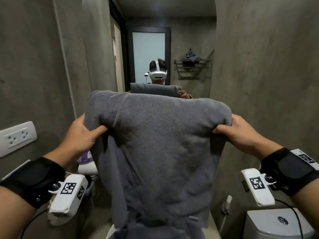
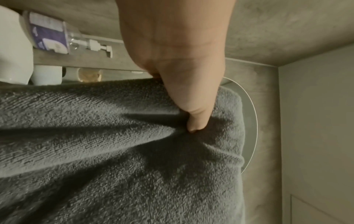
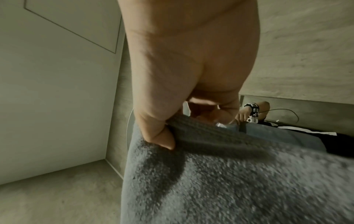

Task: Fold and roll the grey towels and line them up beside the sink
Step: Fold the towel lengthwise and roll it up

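A grey towel [image 1: 155, 152] hangs lengthwise in front of me, held up by its doubled-over top edge. My left hand [image 1: 86, 133] pinches the towel's upper left corner, thumb on the near face. My right hand [image 1: 236, 130] pinches the upper right corner the same way. In the left wrist view the thumb [image 2: 195, 121] presses into the grey towel [image 2: 118, 151]. The right wrist view shows the thumb [image 3: 161, 139] on the folded edge of the grey towel [image 3: 239, 181]. The towel's lower end bunches at the bottom of the head view and hides the sink.
A mirror [image 1: 151, 57] ahead reflects the person and a wall rack [image 1: 193, 66] bearing dark cloth. Concrete walls close in on both sides. A power socket [image 1: 17, 137] is on the left wall, a pump bottle [image 2: 63, 37] on a ledge, a toilet cistern [image 1: 276, 225] at lower right.
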{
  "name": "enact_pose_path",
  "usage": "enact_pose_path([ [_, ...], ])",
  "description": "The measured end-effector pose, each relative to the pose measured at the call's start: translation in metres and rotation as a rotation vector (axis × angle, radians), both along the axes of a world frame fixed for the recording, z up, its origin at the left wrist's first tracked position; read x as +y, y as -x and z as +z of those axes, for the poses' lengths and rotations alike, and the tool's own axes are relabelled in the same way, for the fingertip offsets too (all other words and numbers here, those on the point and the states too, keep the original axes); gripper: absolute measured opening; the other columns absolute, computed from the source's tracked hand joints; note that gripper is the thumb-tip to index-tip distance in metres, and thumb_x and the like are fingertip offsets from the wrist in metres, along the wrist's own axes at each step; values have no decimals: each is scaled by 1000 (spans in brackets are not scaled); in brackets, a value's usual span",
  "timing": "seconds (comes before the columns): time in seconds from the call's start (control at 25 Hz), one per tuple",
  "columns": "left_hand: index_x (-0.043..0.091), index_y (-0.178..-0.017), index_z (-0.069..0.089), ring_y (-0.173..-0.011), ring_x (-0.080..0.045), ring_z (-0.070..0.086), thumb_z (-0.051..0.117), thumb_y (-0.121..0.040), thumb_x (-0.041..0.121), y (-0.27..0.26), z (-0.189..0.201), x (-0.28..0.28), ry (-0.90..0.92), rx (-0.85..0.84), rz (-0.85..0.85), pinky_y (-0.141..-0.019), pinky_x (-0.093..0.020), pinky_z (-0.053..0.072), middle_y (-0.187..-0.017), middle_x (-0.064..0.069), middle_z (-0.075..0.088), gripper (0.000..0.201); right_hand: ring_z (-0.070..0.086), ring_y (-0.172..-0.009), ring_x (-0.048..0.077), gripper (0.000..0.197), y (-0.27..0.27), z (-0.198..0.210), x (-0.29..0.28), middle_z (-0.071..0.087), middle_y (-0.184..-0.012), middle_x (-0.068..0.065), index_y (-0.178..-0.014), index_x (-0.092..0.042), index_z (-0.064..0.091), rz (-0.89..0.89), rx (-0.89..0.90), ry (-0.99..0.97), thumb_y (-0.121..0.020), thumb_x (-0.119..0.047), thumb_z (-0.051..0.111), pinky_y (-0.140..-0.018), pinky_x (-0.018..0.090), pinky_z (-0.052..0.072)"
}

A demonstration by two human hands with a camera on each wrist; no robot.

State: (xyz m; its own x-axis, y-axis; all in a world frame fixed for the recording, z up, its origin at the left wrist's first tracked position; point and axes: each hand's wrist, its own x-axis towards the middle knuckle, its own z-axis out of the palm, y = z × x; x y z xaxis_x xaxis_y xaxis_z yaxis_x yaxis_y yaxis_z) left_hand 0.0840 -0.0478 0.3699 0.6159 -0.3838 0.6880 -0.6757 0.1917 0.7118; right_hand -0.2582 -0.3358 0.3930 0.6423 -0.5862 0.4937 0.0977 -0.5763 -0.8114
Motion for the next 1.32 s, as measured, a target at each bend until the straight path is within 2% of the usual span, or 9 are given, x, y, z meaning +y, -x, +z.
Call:
enact_pose_path([
  [0.16,22,-98,68,-76,10,68,77,-86,18,4,5,1,17,75,-86,-64,-8,51,-85,22,76,16,72,-83,20,14,-4,3,1,76,-85,5,-91,-14,72,26,-149,-258,-90,-5,62,-68,31,58],
  [0.28,21,-96,71,-75,7,69,76,-77,45,8,11,1,30,120,-106,-61,-10,52,-85,19,77,31,70,-81,17,14,-5,9,-2,75,-84,0,-88,-15,72,42,-186,-370,-92,-9,60,-72,29,56],
  [0.36,19,-95,72,-73,7,69,74,-71,55,9,15,0,17,147,-110,-61,-10,52,-86,16,78,44,68,-90,20,15,-8,12,-5,74,-95,2,-107,-12,68,34,-198,-372,-94,-10,59,-80,36,53],
  [0.44,19,-99,73,-79,3,71,75,-69,59,8,17,0,-21,181,-139,-65,-14,55,-93,12,79,50,69,-94,11,38,-10,14,-7,69,-110,-5,-133,-21,53,0,-203,-323,-96,-15,60,-78,29,55],
  [0.6,17,-111,70,-96,-10,74,97,-61,30,4,13,7,-167,209,-285,-75,-21,59,-105,2,79,57,62,-109,3,49,-10,10,-11,61,-127,-10,-145,-37,44,-22,-185,-201,-100,-22,58,-92,24,50],
  [0.88,20,-97,70,-87,-10,71,81,-78,2,2,-9,-4,-68,146,-88,-66,-15,55,-86,10,78,28,67,-112,13,37,-7,-4,-7,67,-132,7,-133,-26,60,119,-194,-308,-96,-24,63,-93,31,52],
  [1.08,18,-100,71,-84,-1,73,87,-71,7,6,-9,2,-68,138,-115,-66,-14,55,-93,4,79,35,60,-126,17,89,8,-10,-10,65,-136,2,-143,-24,48,309,-49,-64,-68,9,82,-102,29,50],
  [1.2,19,-96,70,-78,3,71,91,-63,-1,7,-7,2,-128,51,-38,-65,-11,54,-83,9,78,44,57,-128,5,100,8,-11,-12,65,-134,-12,-142,-34,46,219,24,67,-68,31,65,-102,18,46],
  [1.32,12,-95,71,-75,-2,64,85,-67,-11,4,-7,0,-181,-43,66,-66,-10,51,-85,5,74,39,56,-128,3,100,7,-14,-15,64,-135,-12,-142,-34,47,180,47,133,-68,33,56,-104,17,43],
])
